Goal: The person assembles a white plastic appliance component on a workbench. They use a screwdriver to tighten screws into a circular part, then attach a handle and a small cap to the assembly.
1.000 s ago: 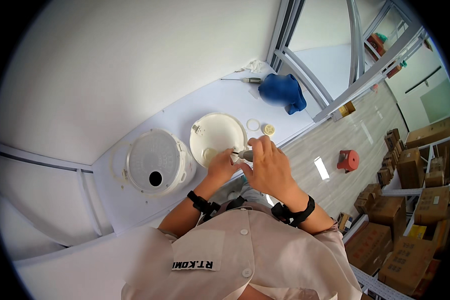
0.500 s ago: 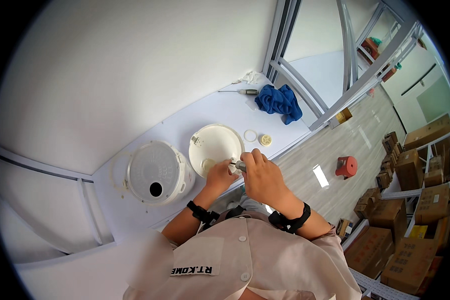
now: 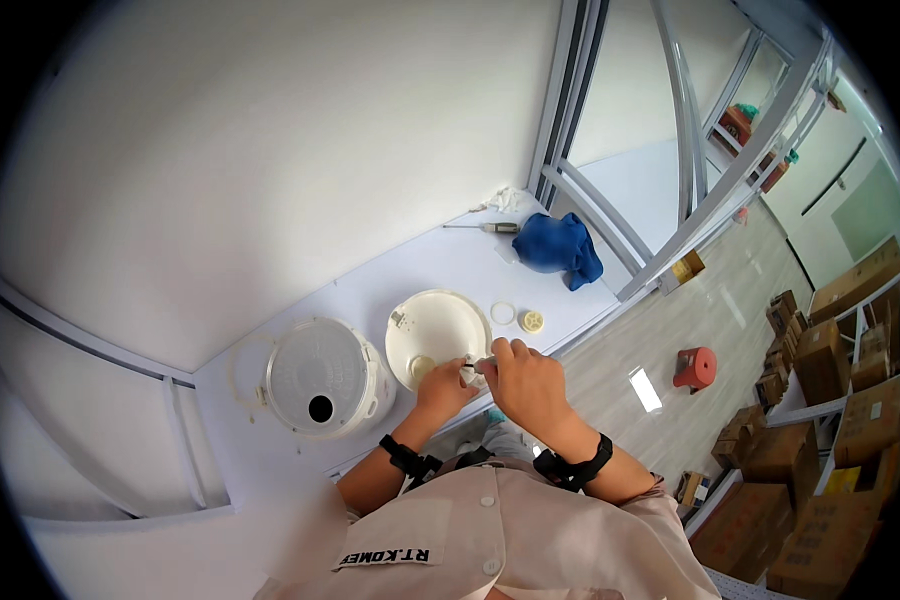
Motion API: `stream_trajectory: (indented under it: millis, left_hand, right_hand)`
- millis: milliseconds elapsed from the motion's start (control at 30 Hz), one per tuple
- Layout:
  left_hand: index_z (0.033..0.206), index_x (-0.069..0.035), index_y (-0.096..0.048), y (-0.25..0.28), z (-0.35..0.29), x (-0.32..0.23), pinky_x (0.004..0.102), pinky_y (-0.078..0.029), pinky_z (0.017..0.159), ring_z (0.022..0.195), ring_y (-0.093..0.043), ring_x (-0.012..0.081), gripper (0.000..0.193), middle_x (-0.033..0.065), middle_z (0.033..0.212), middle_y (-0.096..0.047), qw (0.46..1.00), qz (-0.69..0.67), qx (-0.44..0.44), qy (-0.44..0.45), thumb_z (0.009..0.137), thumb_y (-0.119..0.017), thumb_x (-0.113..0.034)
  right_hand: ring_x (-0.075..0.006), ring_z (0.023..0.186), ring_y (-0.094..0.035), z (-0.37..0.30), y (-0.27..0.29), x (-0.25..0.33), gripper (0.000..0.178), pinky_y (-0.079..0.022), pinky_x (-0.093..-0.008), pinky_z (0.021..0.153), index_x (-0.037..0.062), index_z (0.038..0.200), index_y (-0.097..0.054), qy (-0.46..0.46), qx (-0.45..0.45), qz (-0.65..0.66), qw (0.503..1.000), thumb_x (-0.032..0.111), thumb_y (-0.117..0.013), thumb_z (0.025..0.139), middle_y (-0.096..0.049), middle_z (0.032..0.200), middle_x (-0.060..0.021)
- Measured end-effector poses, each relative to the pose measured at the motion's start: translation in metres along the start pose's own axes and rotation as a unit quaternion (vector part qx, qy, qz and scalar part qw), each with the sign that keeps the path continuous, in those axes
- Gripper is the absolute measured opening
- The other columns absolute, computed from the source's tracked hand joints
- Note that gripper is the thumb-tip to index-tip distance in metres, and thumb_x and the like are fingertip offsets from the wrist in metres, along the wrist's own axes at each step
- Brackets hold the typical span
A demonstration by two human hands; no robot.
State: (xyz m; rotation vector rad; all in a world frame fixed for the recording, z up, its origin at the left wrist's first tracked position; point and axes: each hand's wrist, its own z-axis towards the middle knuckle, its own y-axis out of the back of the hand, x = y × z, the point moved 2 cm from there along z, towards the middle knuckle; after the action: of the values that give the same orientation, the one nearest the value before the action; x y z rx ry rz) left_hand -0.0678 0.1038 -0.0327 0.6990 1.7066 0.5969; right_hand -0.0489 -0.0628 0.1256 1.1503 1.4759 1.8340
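A blue cloth [image 3: 560,246] beside what looks like a screwdriver [image 3: 492,227] (table's far end)

The desk [image 3: 420,275] is white, and the round lid [image 3: 435,335] on it is cream white. The cooker body [image 3: 320,377] is white with a grey metallic top and a black hole. The cloth [image 3: 560,245] is deep blue. The small ring [image 3: 503,313] is white and the small cap [image 3: 532,321] pale yellow. The stool [image 3: 695,367] on the floor is red. The boxes [image 3: 840,360] are brown.
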Motion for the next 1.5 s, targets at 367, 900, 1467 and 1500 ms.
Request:
stream_trajectory:
  millis: [367,900,1467,1500]
  left_hand:
    - [0.130,0.000,-0.071,-0.006,0.001,0.007,0.0373,-0.058,0.071,0.074,-0.074,0.0252,0.061,0.0083,0.077,-0.075,0.998,0.004,-0.039,-0.044,0.077,-0.087,-0.027]
    - [0.131,-0.001,-0.071,0.000,-0.003,0.011,0.0387,-0.058,0.069,0.072,-0.074,0.0252,0.063,0.0085,0.079,-0.076,0.997,0.024,-0.040,-0.062,0.077,-0.087,-0.028]
    - [0.137,-0.014,-0.066,0.019,-0.012,0.005,0.0433,-0.057,0.076,0.086,-0.074,0.0290,0.057,0.0060,0.090,-0.076,0.995,0.072,-0.065,-0.018,0.083,-0.081,-0.019]
    - [0.137,-0.016,-0.065,0.020,-0.013,0.006,0.0437,-0.057,0.077,0.088,-0.074,0.0293,0.056,0.0056,0.091,-0.076,0.995,0.074,-0.065,-0.007,0.084,-0.080,-0.017]
  right_hand:
    - [-0.0265,0.072,-0.071,-0.008,-0.002,-0.003,0.028,-0.054,-0.0368,0.055,0.0062,0.099,-0.060,0.110,-0.112,0.000,0.988,0.022,-0.078,0.085,-0.062,0.091,-0.0119]
    - [-0.0312,0.072,-0.073,-0.013,-0.001,0.004,0.019,-0.056,-0.0402,0.057,0.0039,0.096,-0.062,0.040,-0.030,0.000,0.999,0.014,-0.076,0.087,-0.065,0.086,-0.0156]
    - [-0.0357,0.073,-0.072,-0.001,0.051,-0.032,0.030,-0.057,-0.0433,0.065,0.0048,0.104,-0.067,0.033,-0.186,0.228,0.955,0.018,-0.080,0.081,-0.073,0.084,-0.0135]
    - [-0.0354,0.073,-0.072,0.002,0.053,-0.038,0.029,-0.057,-0.0427,0.065,0.0049,0.104,-0.068,0.032,-0.193,0.233,0.952,0.018,-0.080,0.081,-0.073,0.084,-0.0136]
